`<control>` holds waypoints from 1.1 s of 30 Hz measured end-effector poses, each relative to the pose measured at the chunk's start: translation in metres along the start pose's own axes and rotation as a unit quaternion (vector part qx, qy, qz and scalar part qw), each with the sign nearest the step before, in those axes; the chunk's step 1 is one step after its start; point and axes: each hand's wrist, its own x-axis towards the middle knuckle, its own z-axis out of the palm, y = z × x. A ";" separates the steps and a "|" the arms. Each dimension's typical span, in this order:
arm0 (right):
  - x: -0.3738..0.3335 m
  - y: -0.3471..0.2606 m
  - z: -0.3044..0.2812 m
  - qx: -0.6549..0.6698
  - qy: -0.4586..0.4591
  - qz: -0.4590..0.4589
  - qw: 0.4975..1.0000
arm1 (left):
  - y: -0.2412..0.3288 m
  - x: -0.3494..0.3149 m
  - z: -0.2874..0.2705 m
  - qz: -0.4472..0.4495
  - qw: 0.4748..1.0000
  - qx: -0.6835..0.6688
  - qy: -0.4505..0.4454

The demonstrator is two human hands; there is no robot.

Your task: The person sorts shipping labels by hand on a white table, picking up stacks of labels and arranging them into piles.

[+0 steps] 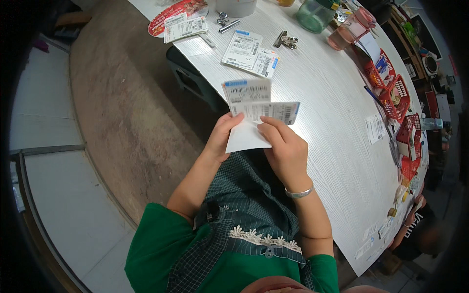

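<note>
My left hand (221,137) pinches a small stack of shipping labels (248,92) at its left side, thumb on top. Curled over the right side of the same stack is my right hand (288,149), its fingertips on the white sheet (246,136) nearest me. One label (286,111) lies crosswise in the stack and sticks out to the right, printed side up. The held labels are slightly blurred. Just beyond them on the white table (322,93), two groups of labels lie overlapping, one upright (243,49) and one turned (265,63).
Metal bulldog clips (286,40) and more labels (185,28) on a red fan-shaped card lie toward the far edge. A green jug (316,17), a pink bottle (349,30) and red baskets (394,97) line the far right. A dark stool (188,78) stands under the table; another person (415,229) is at right.
</note>
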 end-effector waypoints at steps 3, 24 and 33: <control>0.017 -0.015 -0.016 -0.078 -0.017 -0.111 0.991 | 0.001 -0.005 -0.011 0.108 0.990 0.063 0.067; 0.064 0.094 0.074 0.313 0.018 0.430 0.847 | 0.065 -0.016 -0.071 0.306 0.881 0.289 0.216; -0.036 0.068 0.018 0.262 -0.010 0.422 0.868 | 0.098 0.118 -0.032 0.269 0.820 0.499 0.082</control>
